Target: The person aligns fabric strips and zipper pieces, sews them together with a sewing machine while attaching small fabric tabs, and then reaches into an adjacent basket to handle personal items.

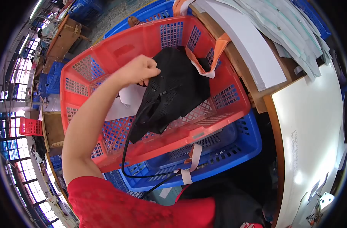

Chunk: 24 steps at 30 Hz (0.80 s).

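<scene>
My left hand reaches in from the lower left, its fingers closed at the upper left edge of a black fabric piece. Perforated mesh panels and what looks like a zipper with a pull show on the fabric. It lies bunched inside a red plastic basket, which has lattice walls. White sheets lie in the basket below my wrist. An orange and white strap hangs over the basket's right side. Nowhere in view is my right hand.
A blue basket sits below the red one, with pale straps near its edge. From the fabric, a black cord loops down toward my body. At right are stacked pale sheets and a white-topped table.
</scene>
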Each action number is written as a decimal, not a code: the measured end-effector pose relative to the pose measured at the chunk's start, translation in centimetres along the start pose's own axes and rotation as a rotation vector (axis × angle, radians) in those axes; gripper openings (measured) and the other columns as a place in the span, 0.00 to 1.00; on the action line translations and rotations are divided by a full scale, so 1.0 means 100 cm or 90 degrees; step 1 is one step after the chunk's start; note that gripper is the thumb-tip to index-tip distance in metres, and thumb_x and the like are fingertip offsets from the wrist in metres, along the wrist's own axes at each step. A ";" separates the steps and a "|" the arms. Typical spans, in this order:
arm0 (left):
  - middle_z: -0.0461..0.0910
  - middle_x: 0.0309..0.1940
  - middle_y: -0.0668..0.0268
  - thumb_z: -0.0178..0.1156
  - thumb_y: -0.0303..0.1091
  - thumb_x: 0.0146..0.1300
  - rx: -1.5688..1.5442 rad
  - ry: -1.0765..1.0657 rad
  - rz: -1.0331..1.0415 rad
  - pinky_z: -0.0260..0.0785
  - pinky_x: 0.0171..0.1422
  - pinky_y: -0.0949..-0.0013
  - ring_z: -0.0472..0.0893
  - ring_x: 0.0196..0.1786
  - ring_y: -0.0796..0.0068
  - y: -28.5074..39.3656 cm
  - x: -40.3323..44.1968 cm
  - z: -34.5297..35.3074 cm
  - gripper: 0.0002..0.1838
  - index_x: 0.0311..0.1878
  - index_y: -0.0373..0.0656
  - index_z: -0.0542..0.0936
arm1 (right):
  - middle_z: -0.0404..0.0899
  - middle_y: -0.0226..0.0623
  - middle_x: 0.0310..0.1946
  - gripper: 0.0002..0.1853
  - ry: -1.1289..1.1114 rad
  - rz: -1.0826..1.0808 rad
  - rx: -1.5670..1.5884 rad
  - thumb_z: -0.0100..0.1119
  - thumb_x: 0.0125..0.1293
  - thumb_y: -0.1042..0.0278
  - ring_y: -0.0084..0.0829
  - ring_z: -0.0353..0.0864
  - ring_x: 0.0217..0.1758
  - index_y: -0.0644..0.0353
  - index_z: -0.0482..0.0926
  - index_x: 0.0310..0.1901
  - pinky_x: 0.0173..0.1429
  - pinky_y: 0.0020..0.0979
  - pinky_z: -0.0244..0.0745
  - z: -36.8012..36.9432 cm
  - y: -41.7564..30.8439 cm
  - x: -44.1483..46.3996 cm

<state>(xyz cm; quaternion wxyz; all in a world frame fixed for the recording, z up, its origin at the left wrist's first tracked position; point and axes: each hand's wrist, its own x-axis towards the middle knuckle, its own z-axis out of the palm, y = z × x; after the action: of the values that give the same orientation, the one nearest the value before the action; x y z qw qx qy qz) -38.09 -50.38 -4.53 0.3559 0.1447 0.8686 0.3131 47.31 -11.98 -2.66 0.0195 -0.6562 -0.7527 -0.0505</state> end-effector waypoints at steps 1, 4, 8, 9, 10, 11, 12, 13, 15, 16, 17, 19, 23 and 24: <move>0.71 0.14 0.70 0.60 0.35 0.61 0.014 -0.014 0.054 0.65 0.22 0.77 0.74 0.17 0.79 0.008 -0.002 -0.011 0.15 0.19 0.45 0.70 | 0.68 0.45 0.72 0.25 -0.014 0.001 -0.008 0.42 0.79 0.49 0.49 0.65 0.74 0.50 0.71 0.71 0.78 0.40 0.57 -0.001 0.002 0.002; 0.68 0.15 0.74 0.60 0.33 0.62 0.055 0.024 0.079 0.63 0.23 0.80 0.71 0.18 0.82 0.042 -0.026 -0.048 0.15 0.19 0.47 0.70 | 0.68 0.45 0.72 0.26 -0.034 -0.001 -0.026 0.40 0.79 0.48 0.48 0.65 0.74 0.47 0.71 0.71 0.78 0.40 0.57 -0.004 0.006 0.010; 0.67 0.18 0.77 0.60 0.32 0.67 0.143 0.074 0.154 0.60 0.23 0.82 0.66 0.19 0.88 0.059 -0.047 -0.088 0.17 0.20 0.48 0.70 | 0.68 0.44 0.72 0.26 -0.037 0.013 -0.030 0.39 0.79 0.46 0.48 0.65 0.74 0.45 0.71 0.71 0.77 0.39 0.58 0.000 0.012 0.008; 0.67 0.18 0.78 0.61 0.32 0.67 0.144 0.085 0.155 0.61 0.23 0.83 0.65 0.19 0.89 0.062 -0.051 -0.093 0.17 0.20 0.48 0.70 | 0.68 0.44 0.72 0.27 -0.033 0.015 -0.045 0.38 0.79 0.45 0.48 0.65 0.74 0.45 0.71 0.71 0.77 0.40 0.57 0.001 0.015 0.008; 0.67 0.18 0.78 0.61 0.32 0.67 0.146 0.082 0.159 0.61 0.23 0.83 0.65 0.19 0.89 0.061 -0.054 -0.098 0.17 0.20 0.48 0.70 | 0.67 0.44 0.73 0.27 -0.030 0.016 -0.060 0.38 0.78 0.45 0.48 0.65 0.74 0.44 0.71 0.71 0.77 0.40 0.57 0.002 0.017 0.009; 0.67 0.18 0.78 0.61 0.31 0.66 0.138 0.108 0.148 0.60 0.23 0.83 0.65 0.19 0.89 0.060 -0.057 -0.103 0.17 0.20 0.48 0.69 | 0.67 0.43 0.73 0.27 -0.028 0.017 -0.076 0.37 0.78 0.44 0.48 0.65 0.74 0.44 0.71 0.71 0.77 0.40 0.57 0.002 0.020 0.008; 0.66 0.17 0.78 0.61 0.30 0.65 0.128 0.133 0.134 0.59 0.23 0.83 0.64 0.18 0.89 0.058 -0.059 -0.107 0.17 0.20 0.48 0.69 | 0.67 0.43 0.73 0.27 -0.028 0.016 -0.093 0.37 0.78 0.44 0.48 0.65 0.74 0.43 0.71 0.71 0.77 0.41 0.56 0.001 0.022 0.006; 0.66 0.17 0.78 0.61 0.30 0.65 0.130 0.130 0.135 0.59 0.23 0.83 0.64 0.18 0.89 0.056 -0.061 -0.108 0.17 0.20 0.48 0.69 | 0.67 0.43 0.73 0.27 -0.029 0.020 -0.094 0.37 0.78 0.44 0.48 0.65 0.74 0.43 0.71 0.71 0.77 0.41 0.56 -0.002 0.019 0.004; 0.67 0.16 0.77 0.61 0.30 0.65 0.152 0.089 0.083 0.61 0.23 0.82 0.66 0.18 0.88 0.051 -0.064 -0.108 0.17 0.19 0.47 0.70 | 0.66 0.43 0.74 0.28 -0.050 0.013 -0.128 0.37 0.78 0.43 0.49 0.64 0.75 0.43 0.71 0.71 0.78 0.42 0.54 -0.011 0.003 0.004; 0.68 0.16 0.77 0.60 0.30 0.64 0.163 0.069 0.058 0.61 0.23 0.81 0.67 0.18 0.87 0.049 -0.066 -0.107 0.16 0.19 0.47 0.71 | 0.65 0.43 0.74 0.28 -0.061 0.010 -0.144 0.37 0.78 0.43 0.49 0.64 0.75 0.43 0.71 0.71 0.79 0.43 0.53 -0.015 -0.006 0.004; 0.68 0.15 0.76 0.60 0.30 0.64 0.176 0.051 0.035 0.62 0.23 0.81 0.68 0.17 0.87 0.048 -0.068 -0.107 0.16 0.19 0.46 0.71 | 0.64 0.43 0.75 0.28 -0.071 0.009 -0.158 0.37 0.78 0.42 0.49 0.63 0.75 0.43 0.71 0.71 0.79 0.44 0.52 -0.017 -0.012 0.002; 0.68 0.15 0.76 0.60 0.29 0.63 0.161 -0.022 0.032 0.63 0.23 0.81 0.69 0.18 0.86 0.035 -0.066 -0.099 0.16 0.18 0.46 0.71 | 0.64 0.43 0.75 0.28 -0.070 0.035 -0.149 0.37 0.78 0.42 0.49 0.63 0.75 0.42 0.71 0.71 0.79 0.45 0.51 -0.017 -0.021 0.000; 0.69 0.15 0.75 0.61 0.30 0.63 0.064 -0.103 0.007 0.62 0.24 0.81 0.72 0.18 0.85 0.024 -0.066 -0.074 0.17 0.18 0.46 0.71 | 0.63 0.42 0.75 0.27 -0.070 0.103 -0.134 0.37 0.78 0.42 0.49 0.62 0.76 0.39 0.71 0.71 0.79 0.48 0.50 -0.018 -0.035 -0.003; 0.70 0.15 0.75 0.61 0.30 0.63 0.042 -0.127 -0.005 0.62 0.24 0.81 0.73 0.18 0.84 0.024 -0.066 -0.066 0.17 0.18 0.46 0.71 | 0.63 0.42 0.75 0.27 -0.071 0.114 -0.131 0.37 0.78 0.42 0.49 0.62 0.76 0.38 0.71 0.71 0.79 0.49 0.49 -0.019 -0.037 -0.004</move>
<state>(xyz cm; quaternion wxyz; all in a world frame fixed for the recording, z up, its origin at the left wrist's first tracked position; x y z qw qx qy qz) -38.04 -54.56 4.17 0.4368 0.1831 0.8392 0.2672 43.59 -13.05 -1.03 -0.0858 -0.7208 -0.6821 -0.0889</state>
